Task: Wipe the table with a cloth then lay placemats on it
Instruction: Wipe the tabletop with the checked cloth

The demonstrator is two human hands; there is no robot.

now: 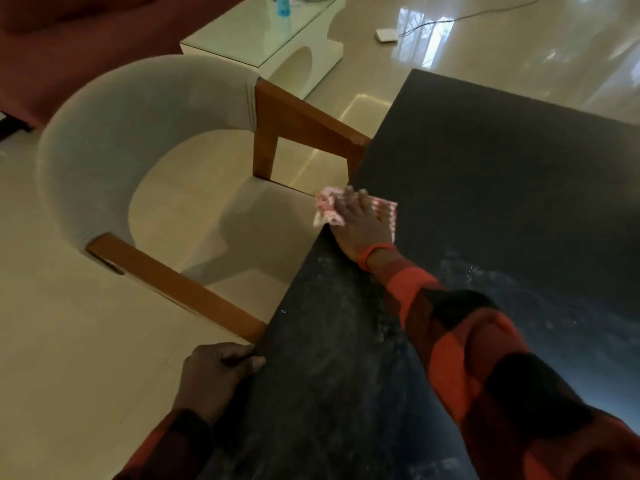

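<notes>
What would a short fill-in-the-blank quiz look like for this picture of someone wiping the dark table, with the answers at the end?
1. The right hand presses a pink patterned ____ flat on the dark table.
2. The left hand grips the table's near ____.
3. The chair with wooden arms stands on the table's ____ side.
4. A blue bottle stands on the white ____ table.

Missing words: cloth; edge; left; side

No text, label, brand, number or sign can be read anywhere in the head view; the blue bottle (283,4) on the white side table (263,39) is too blurred and too cut off to show any lettering.
</notes>
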